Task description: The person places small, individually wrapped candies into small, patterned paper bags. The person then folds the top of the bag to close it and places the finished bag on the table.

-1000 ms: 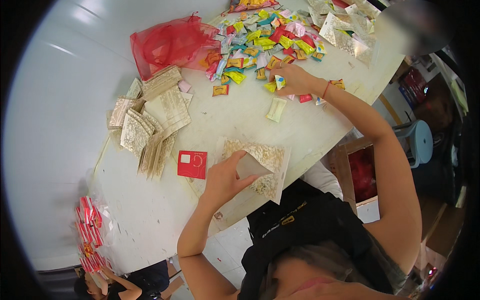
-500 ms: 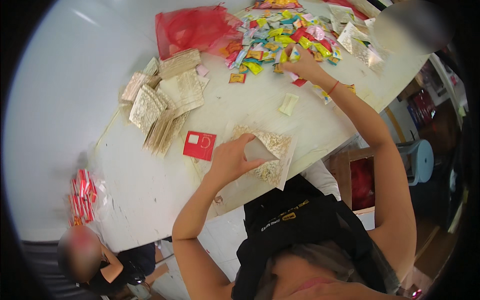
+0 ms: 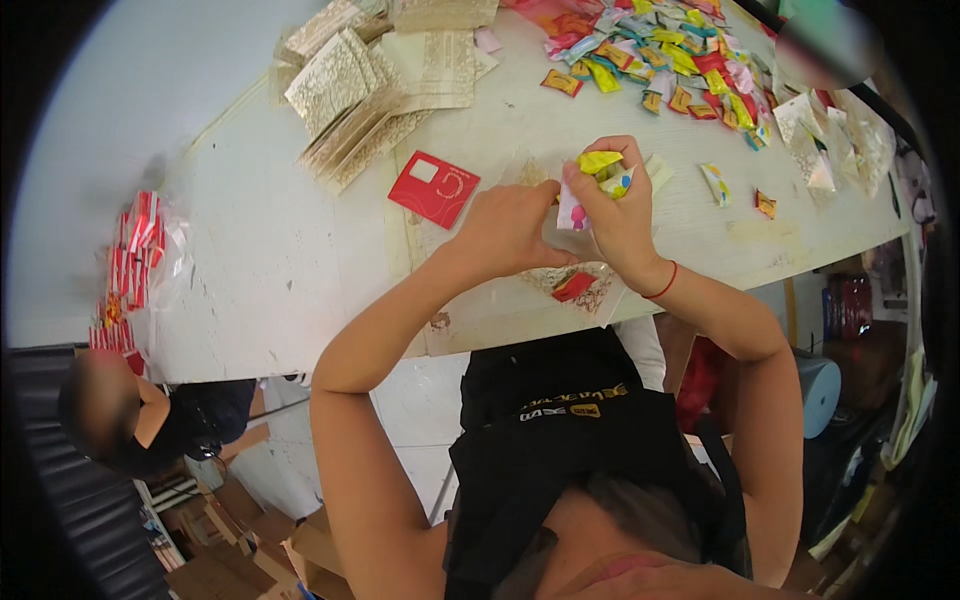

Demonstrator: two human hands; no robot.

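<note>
The left hand [image 3: 505, 228] is spread (I'd say to prop the patterned pouch [image 3: 598, 295] open), while the right hand [image 3: 622, 222] pinches several wrapped sweets [image 3: 600, 162] close by.

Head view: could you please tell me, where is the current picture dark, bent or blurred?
In the head view, the corners fall to black and the near edge of the table bows; also in the head view, soft round blurs cover the co-worker's head and a spot at upper right, while the red card has a clear outline.
</note>
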